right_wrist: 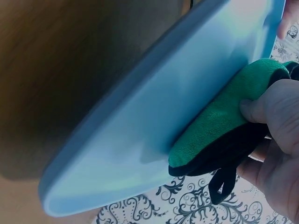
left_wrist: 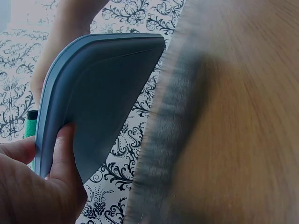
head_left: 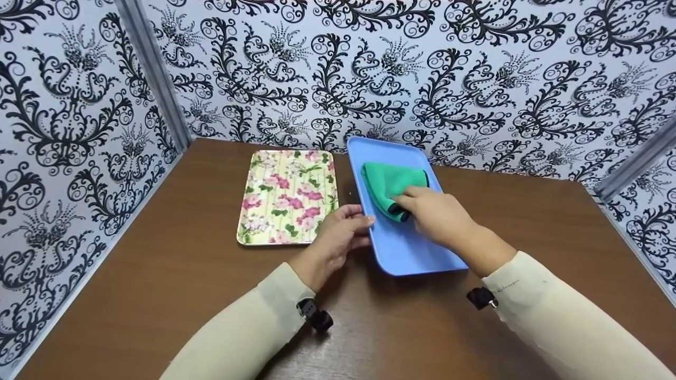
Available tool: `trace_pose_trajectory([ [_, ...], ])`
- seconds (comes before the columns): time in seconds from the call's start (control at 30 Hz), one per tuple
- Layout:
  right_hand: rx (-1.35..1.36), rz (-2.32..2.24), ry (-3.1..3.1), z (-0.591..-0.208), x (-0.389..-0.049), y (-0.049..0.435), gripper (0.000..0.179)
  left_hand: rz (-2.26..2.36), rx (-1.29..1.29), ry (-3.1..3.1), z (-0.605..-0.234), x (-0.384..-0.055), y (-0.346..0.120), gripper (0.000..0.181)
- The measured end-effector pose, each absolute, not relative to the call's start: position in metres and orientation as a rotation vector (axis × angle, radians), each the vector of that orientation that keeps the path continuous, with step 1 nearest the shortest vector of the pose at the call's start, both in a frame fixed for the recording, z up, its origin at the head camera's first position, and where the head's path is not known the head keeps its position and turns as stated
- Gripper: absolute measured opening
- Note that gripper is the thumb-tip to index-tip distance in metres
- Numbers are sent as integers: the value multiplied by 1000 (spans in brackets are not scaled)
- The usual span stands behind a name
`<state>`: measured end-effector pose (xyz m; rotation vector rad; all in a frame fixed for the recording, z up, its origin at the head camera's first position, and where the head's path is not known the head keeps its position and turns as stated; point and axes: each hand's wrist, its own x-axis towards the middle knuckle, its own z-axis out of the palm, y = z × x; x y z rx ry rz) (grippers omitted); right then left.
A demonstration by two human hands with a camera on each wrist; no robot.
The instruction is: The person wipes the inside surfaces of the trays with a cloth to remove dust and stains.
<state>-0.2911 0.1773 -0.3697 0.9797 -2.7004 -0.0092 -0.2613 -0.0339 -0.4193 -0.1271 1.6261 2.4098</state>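
Note:
A blue tray (head_left: 422,250) is held tilted above the brown table, its inner face toward the head camera. My left hand (head_left: 338,237) grips its left rim, thumb on the inner side and fingers behind; the left wrist view shows the tray's underside (left_wrist: 112,93) with fingers against it. In my right hand (head_left: 441,216) is a folded green cloth (head_left: 391,182) with black edging, pressed against the tray's inner face. The right wrist view shows the thumb on top of the cloth (right_wrist: 219,116) and a black loop (right_wrist: 223,184) hanging from it.
A floral tray (head_left: 288,198) with pink flowers lies flat on the brown table (head_left: 158,264), left of the blue tray. Black-and-white patterned walls (head_left: 369,79) stand behind and at both sides. Small black cameras (head_left: 319,319) are strapped at both wrists.

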Motion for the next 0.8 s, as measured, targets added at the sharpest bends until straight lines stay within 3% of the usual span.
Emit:
trace_pose_trajectory([
  [0.53,1076,-44,-2652,-371,-280,175,53,2384,-131,1664,-419,-260,-33,33],
  [0.8,1126,-16,-2570,-375,-282,186,47,2374,-123,1660,-419,-260,-34,31],
])
